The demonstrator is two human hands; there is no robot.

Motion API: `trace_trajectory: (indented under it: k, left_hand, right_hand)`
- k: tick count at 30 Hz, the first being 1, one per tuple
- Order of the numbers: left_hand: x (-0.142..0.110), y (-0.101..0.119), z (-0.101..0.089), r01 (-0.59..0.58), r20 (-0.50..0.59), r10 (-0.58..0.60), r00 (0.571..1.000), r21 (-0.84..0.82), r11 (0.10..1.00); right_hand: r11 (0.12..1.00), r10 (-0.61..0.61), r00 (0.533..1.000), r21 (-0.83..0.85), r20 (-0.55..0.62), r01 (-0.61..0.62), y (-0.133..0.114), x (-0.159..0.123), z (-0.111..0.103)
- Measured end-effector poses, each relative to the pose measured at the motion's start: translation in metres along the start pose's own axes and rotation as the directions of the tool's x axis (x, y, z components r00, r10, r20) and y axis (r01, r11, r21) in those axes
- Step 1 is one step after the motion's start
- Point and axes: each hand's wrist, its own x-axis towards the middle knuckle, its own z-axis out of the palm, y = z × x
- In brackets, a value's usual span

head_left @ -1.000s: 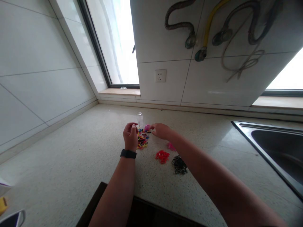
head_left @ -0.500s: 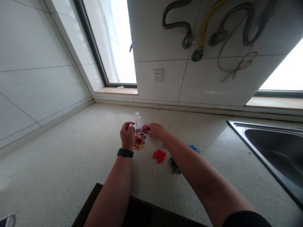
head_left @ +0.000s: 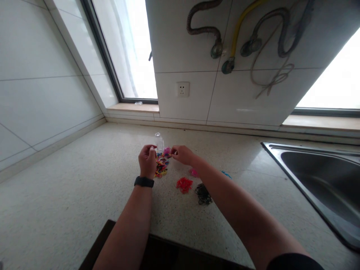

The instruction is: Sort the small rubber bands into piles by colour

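Note:
My left hand, with a black band at its wrist, is closed at the left edge of a pile of mixed-colour small rubber bands; whatever it holds is too small to make out. Across the pile, my right hand has thumb and fingers pinched together beside a pink clump. A clear plastic bottle stands upright just behind the pile. Nearer me lie a red pile and a pile of black rubber bands. My right forearm partly covers another pink pile and a blue pile.
A speckled stone countertop carries everything. On the right a steel sink is set into it. The tiled wall behind has a power socket and hoses with valves. A dark edge runs along the front.
The whole view has shifted, so the scene sits further left. My right hand reached to the pink clump and now pinches slightly apart from it. My left hand stays closed beside the pile.

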Motion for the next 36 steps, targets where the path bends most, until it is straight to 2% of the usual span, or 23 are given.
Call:
trace_trajectory:
  k: [6, 7, 9, 11, 14, 18, 22, 27, 36]
  left_hand:
    - [-0.003, 0.001, 0.001, -0.004, 0.059, 0.002, 0.998, 0.034, 0.999]
    - [-0.004, 0.000, 0.001, -0.007, 0.069, 0.003, 0.998, 0.050, 0.999]
    - [-0.005, 0.000, 0.002, -0.016, 0.100, 0.009, 0.995, 0.070, 0.997]
    - [-0.007, 0.001, 0.004, -0.035, 0.132, 0.022, 0.991, 0.090, 0.995]
    - [-0.011, 0.002, 0.006, -0.068, 0.186, 0.043, 0.982, 0.131, 0.989]
    - [-0.016, 0.002, 0.009, -0.096, 0.242, 0.050, 0.969, 0.179, 0.979]
    - [-0.018, -0.002, 0.009, -0.165, 0.294, 0.082, 0.952, 0.268, 0.949]
    - [-0.018, -0.008, 0.009, -0.226, 0.348, 0.098, 0.933, 0.350, 0.909]
    - [-0.020, -0.010, 0.013, -0.325, 0.433, 0.131, 0.892, 0.412, 0.851]
  right_hand:
    - [0.969, -0.011, 0.998, 0.245, -0.068, 0.027, -0.002, -0.039, -0.030]
    - [0.926, 0.015, 0.996, 0.378, -0.089, 0.020, -0.002, -0.050, -0.037]
    - [0.781, 0.097, 0.991, 0.624, -0.091, -0.019, -0.002, -0.073, -0.051]
    - [0.654, 0.166, 0.981, 0.756, -0.099, -0.035, -0.006, -0.098, -0.065]
    - [0.544, 0.202, 0.973, 0.839, -0.113, -0.016, -0.013, -0.133, -0.083]
    - [0.463, 0.252, 0.956, 0.886, -0.150, 0.016, -0.018, -0.167, -0.095]
    - [0.426, 0.272, 0.951, 0.905, -0.146, 0.017, -0.010, -0.185, -0.101]
    - [0.431, 0.261, 0.953, 0.902, -0.155, 0.029, 0.006, -0.204, -0.105]
    - [0.470, 0.277, 0.924, 0.876, -0.263, 0.108, 0.027, -0.226, -0.091]
